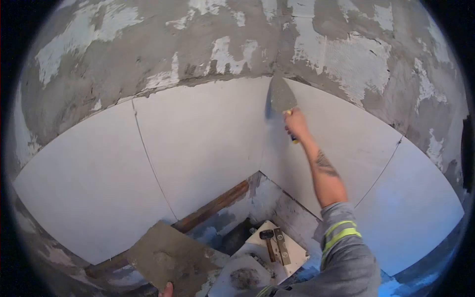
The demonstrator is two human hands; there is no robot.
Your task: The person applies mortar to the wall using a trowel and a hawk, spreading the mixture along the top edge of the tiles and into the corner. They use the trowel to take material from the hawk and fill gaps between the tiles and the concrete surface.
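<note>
While the right hand [296, 123] grips a trowel [281, 95] at the upper-centre corner, mortaring looks underway. The left hand [167, 289], bottom centre, clasps a mortar board [170, 257]; next comes a firm, even stroke.

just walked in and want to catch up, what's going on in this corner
A person is tiling a wall corner. The right hand holds a trowel with its blade at the top edge of the white wall tiles, where rough grey mortar wall begins. The left hand holds a mortar-smeared board low down. A hammer and a level lie on a tile piece below.
</note>
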